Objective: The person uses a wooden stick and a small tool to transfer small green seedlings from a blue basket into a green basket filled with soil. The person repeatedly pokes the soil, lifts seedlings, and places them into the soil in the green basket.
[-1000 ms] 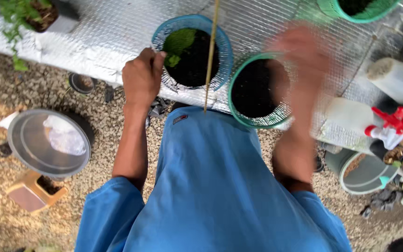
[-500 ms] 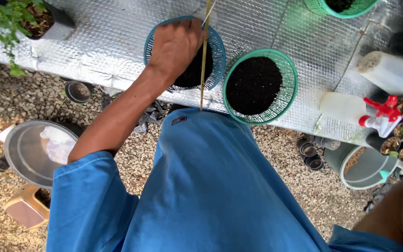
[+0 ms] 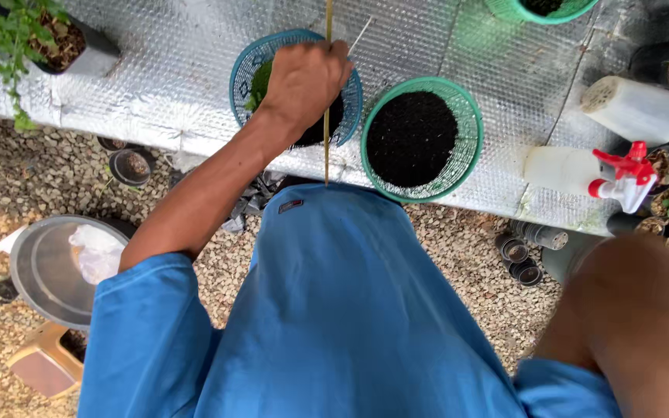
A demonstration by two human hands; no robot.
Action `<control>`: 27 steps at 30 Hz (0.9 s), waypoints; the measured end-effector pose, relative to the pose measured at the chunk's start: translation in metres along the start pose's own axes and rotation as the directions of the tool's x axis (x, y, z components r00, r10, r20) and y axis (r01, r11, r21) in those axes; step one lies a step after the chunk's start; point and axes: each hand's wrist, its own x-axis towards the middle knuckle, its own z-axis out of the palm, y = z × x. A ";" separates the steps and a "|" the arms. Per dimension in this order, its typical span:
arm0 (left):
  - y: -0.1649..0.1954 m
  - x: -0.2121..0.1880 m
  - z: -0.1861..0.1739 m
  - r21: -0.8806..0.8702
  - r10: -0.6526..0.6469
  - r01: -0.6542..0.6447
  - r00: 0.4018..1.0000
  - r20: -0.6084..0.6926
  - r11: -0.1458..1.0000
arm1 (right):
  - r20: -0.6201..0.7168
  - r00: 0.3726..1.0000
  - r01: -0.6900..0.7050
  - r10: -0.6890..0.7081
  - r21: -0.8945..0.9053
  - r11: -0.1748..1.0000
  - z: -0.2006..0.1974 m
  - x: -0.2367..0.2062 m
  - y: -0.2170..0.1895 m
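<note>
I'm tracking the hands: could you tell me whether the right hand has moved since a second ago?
Yes. It left the green basket and dropped out of view; only the right arm shows at the lower right.

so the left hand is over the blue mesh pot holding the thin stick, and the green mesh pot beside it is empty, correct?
Not quite. The green mesh pot is not empty: the head view shows it filled with dark soil. The rest holds: the left hand is over the blue mesh pot, gripping the thin stick.
</note>
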 end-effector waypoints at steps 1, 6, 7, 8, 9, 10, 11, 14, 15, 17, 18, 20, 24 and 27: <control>0.002 -0.001 -0.003 -0.020 -0.007 0.007 1.000 0.001 1.000 | 0.010 1.000 0.009 -0.009 0.020 1.000 0.006 -0.002 -0.004; -0.005 -0.006 -0.036 -0.070 -0.126 0.117 0.980 -0.151 0.991 | 0.173 0.983 0.032 -0.060 0.156 0.987 0.050 0.009 -0.021; -0.008 -0.011 -0.043 -0.086 -0.169 0.157 0.974 -0.149 0.984 | 0.340 0.940 -0.019 -0.032 0.146 0.989 0.085 -0.004 -0.022; -0.011 -0.011 -0.048 -0.061 -0.162 0.155 0.979 -0.123 0.986 | 0.483 0.876 -0.040 -0.011 0.094 0.995 0.114 -0.015 -0.019; -0.015 -0.012 -0.052 -0.040 -0.157 0.154 0.983 -0.091 0.987 | 0.583 0.812 -0.016 -0.013 0.046 0.999 0.149 -0.031 -0.015; -0.016 -0.015 -0.053 -0.028 -0.153 0.151 0.987 -0.054 0.988 | 0.669 0.743 0.020 -0.008 -0.009 1.000 0.181 -0.051 -0.013; -0.018 -0.015 -0.051 -0.085 -0.228 0.221 0.971 -0.072 0.971 | 0.726 0.688 0.042 -0.005 -0.033 0.999 0.202 -0.073 -0.012; -0.037 -0.009 -0.042 -0.208 -0.404 0.375 0.906 -0.126 0.904 | 0.882 0.362 -0.437 -0.302 0.447 0.781 0.244 -0.132 -0.031; -0.040 -0.011 -0.037 -0.228 -0.426 0.392 0.895 -0.130 0.892 | 0.840 0.260 -0.697 -0.475 0.504 0.510 0.246 -0.145 -0.050; -0.045 -0.022 -0.029 -0.284 -0.462 0.414 0.878 -0.127 0.865 | 0.742 0.353 -0.811 -0.570 0.546 0.210 0.247 -0.155 -0.086; -0.047 -0.025 -0.027 -0.325 -0.478 0.417 0.868 -0.135 0.849 | 0.732 0.448 -0.740 -0.513 0.626 0.246 0.249 -0.152 -0.096; -0.054 -0.024 -0.029 -0.419 -0.516 0.409 0.838 -0.180 0.811 | 0.699 0.598 -0.607 -0.392 0.714 0.348 0.257 -0.140 -0.106; -0.059 -0.053 -0.039 -0.576 -0.570 0.377 0.798 -0.196 0.725 | 0.635 0.755 -0.323 -0.165 0.579 0.749 0.234 -0.113 -0.051; -0.052 -0.081 -0.045 -0.632 -0.659 0.447 0.740 -0.137 0.634 | 0.529 0.846 -0.255 0.065 0.295 0.921 0.210 -0.105 0.017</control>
